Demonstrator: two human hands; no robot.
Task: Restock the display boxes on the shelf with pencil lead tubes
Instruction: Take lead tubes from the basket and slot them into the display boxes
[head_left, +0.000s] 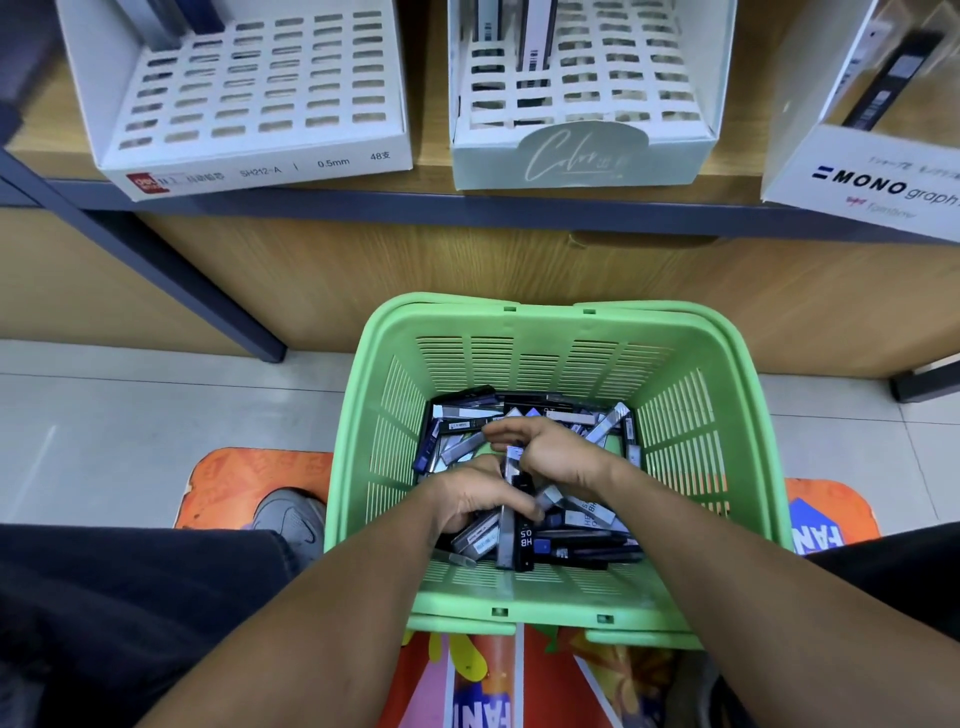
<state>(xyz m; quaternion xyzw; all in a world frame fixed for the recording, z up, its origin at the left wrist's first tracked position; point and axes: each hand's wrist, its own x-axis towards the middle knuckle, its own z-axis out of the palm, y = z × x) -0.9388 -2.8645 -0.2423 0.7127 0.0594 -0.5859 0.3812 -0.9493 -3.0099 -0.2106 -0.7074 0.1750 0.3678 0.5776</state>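
bare forearms (322, 613), dark trousers (130, 597), grey shoe (291, 514)

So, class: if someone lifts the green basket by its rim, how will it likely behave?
The basket is probably stiff yet light: its walls are slotted plastic. The loose tubes cover only its floor, so they add little weight but may slide and rattle if it tilts. Its wide base makes tipping unlikely.

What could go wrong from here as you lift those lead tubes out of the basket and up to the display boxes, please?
The left hand and right hand hold several tubes bunched unevenly; some could slip back into the green basket or onto the floor. The three display boxes differ, so mixed tubes might land in the wrong one, say the 0.5mm box.
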